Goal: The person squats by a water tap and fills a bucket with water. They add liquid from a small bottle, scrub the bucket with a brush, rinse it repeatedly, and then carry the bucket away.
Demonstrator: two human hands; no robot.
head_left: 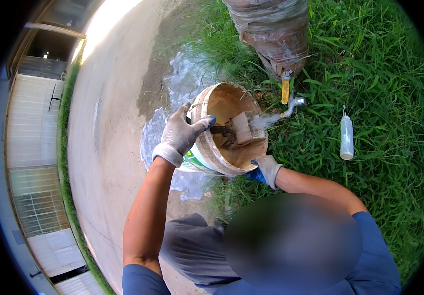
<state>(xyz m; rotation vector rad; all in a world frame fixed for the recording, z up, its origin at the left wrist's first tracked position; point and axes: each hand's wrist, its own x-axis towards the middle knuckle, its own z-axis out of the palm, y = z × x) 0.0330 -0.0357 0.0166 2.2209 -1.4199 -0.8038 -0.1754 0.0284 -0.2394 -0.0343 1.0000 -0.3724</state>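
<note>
My gloved hands are apart, both clamped on the white bucket (209, 156) — left hand (182, 133) on its left rim, right hand (268, 172) at its lower right — and it leans where pavement (111, 128) meets grass (394, 93), its mouth taking water (267, 121) from the metal tap (293, 104), a pale block (242, 128) inside

A brown-stained white bucket (212, 162) tilts at the grass's (369, 73) edge, water (267, 121) streaming into its open mouth.
</note>
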